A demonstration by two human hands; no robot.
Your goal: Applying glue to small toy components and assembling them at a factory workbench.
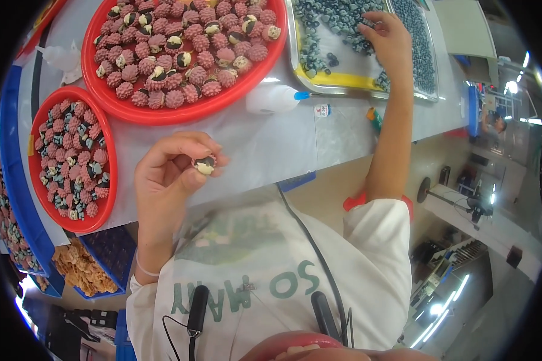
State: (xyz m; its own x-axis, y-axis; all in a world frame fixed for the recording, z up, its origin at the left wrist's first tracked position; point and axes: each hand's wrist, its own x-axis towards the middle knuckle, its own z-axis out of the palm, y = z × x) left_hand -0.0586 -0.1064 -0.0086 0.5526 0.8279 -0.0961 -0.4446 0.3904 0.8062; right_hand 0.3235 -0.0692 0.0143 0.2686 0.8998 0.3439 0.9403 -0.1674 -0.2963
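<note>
My left hand is closed in a pinch above the table. Its thumb and fingers grip a small ornament piece, dark on top with a cream patch below; part of it is hidden by the fingers. Over the metal tray, my right hand reaches down with thumb and index finger curled together among small dark blue-green pieces. Whatever sits between those fingertips is too small to make out. The big red tray holds many pink ridged pieces, some with black-and-cream parts attached.
A white squeeze bottle with a blue tip lies between the trays, near a small white cap-like item. At left stand a smaller red tray of pink pieces, a blue crate and a bin of tan pieces.
</note>
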